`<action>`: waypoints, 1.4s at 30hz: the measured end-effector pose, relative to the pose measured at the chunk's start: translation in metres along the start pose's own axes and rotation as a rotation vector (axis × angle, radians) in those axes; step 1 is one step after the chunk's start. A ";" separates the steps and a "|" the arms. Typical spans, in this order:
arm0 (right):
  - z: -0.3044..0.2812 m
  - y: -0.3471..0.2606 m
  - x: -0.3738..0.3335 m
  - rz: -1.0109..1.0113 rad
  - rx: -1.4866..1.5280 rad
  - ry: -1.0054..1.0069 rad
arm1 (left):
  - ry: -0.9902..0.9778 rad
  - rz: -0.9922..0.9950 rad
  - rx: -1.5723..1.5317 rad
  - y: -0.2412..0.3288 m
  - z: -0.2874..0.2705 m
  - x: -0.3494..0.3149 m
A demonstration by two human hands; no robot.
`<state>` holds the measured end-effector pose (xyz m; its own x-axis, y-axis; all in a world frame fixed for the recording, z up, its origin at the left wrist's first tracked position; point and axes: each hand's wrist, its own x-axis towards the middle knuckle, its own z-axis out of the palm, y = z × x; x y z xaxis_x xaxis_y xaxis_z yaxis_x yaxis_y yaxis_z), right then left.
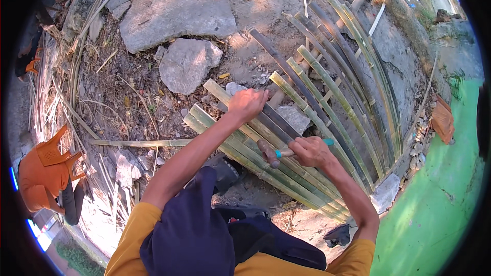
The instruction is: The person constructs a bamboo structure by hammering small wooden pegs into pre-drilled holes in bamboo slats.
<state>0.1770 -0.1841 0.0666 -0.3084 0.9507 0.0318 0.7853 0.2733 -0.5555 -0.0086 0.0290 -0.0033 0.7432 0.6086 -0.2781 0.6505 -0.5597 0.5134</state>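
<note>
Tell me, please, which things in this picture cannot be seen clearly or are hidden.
- Head view: the fingertips of the left hand are hidden; they curl over a bamboo slat.
- Head view: the handle middle of the hammer is covered by the right hand.
- Head view: the near ends of the bamboo slats lie behind the right forearm.
- Head view: the orange plastic chair bends at the dark fisheye rim, its shape unclear.

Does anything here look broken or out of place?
The concrete slabs beside the bamboo slats are cracked into separate pieces. An orange plastic chair lies tipped over on the left.
</note>
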 end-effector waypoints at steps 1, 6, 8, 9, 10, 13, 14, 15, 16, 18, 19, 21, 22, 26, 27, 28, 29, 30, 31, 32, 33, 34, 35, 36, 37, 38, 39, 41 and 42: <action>-0.001 0.004 0.001 0.004 0.003 -0.022 | 0.025 0.004 -0.003 0.002 0.000 0.003; 0.004 0.007 0.017 0.292 -0.187 -0.069 | 0.053 0.057 0.068 -0.005 0.001 0.009; -0.010 0.009 0.013 0.184 -0.090 0.009 | 0.071 0.060 0.054 -0.005 0.005 0.006; -0.014 0.011 0.008 0.037 -0.023 0.016 | 0.076 0.071 0.049 -0.004 0.006 0.005; -0.016 0.012 0.005 -0.108 0.039 0.026 | 0.085 0.085 0.045 -0.003 0.007 0.006; -0.004 0.019 0.015 0.193 -0.133 -0.030 | 0.093 0.066 0.055 -0.005 0.007 0.008; -0.003 0.021 0.021 0.384 -0.240 -0.041 | 0.100 0.066 0.054 -0.005 0.008 0.009; -0.011 0.016 0.015 0.336 -0.187 -0.026 | 0.132 0.093 0.047 -0.005 0.010 0.008; -0.015 0.013 0.011 0.335 -0.184 -0.031 | 0.155 0.114 0.038 -0.004 0.010 0.003; -0.019 0.009 0.006 -0.080 0.040 -0.003 | 0.156 0.114 0.021 -0.003 0.008 0.001; -0.016 0.012 0.007 -0.115 0.003 -0.058 | 0.163 0.129 0.007 -0.002 0.008 0.005; -0.003 0.012 0.012 0.130 -0.129 -0.072 | 0.147 0.127 0.023 -0.003 0.009 0.006; 0.001 0.011 0.021 0.362 -0.253 -0.085 | 0.134 0.112 0.047 -0.005 0.007 0.007; -0.014 0.001 0.013 0.031 0.071 0.082 | 0.162 0.133 0.028 -0.003 0.008 0.004; -0.012 0.005 0.012 -0.073 0.103 0.038 | 0.150 0.126 0.019 -0.003 0.009 0.001; -0.005 0.007 0.013 -0.073 0.099 0.041 | 0.143 0.123 0.015 -0.005 0.010 0.003; 0.003 0.007 0.016 0.207 0.000 -0.030 | 0.147 0.129 0.017 -0.006 0.010 0.005; 0.008 0.007 0.016 0.487 -0.098 -0.099 | 0.160 0.144 0.014 -0.008 0.011 0.006; 0.003 0.005 0.020 0.531 -0.138 -0.026 | 0.170 0.157 0.009 -0.007 0.010 0.005; -0.001 0.004 0.017 0.535 -0.140 -0.025 | 0.169 0.162 0.007 -0.006 0.009 0.005; -0.007 0.005 0.010 0.545 -0.125 0.040 | 0.175 0.149 -0.008 -0.003 0.008 0.005; -0.011 0.003 0.007 0.551 -0.108 0.107 | 0.183 0.135 -0.019 -0.004 0.008 0.005; -0.013 -0.008 0.004 0.564 -0.068 0.153 | 0.184 0.141 -0.017 -0.004 0.007 0.004; -0.012 -0.014 -0.002 0.567 -0.071 0.161 | 0.166 0.126 -0.011 -0.005 0.006 0.003; -0.011 -0.020 -0.010 0.591 -0.033 0.180 | 0.153 0.117 -0.006 -0.005 0.005 0.003; -0.008 -0.026 -0.017 0.617 0.004 0.201 | 0.157 0.136 -0.004 -0.003 0.004 0.004; -0.004 -0.034 -0.024 0.624 -0.007 0.216 | 0.138 0.113 -0.039 -0.001 0.004 0.004; 0.008 -0.053 -0.041 0.733 0.127 0.307 | 0.117 0.103 -0.069 -0.001 0.001 0.006; 0.015 -0.063 -0.051 0.740 0.120 0.320 | 0.084 0.075 -0.116 -0.001 -0.002 0.010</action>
<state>0.1356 -0.2523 0.0878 0.4508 0.8796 -0.1522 0.6572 -0.4424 -0.6102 -0.0027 0.0368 -0.0048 0.7701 0.6151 -0.1691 0.5676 -0.5397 0.6218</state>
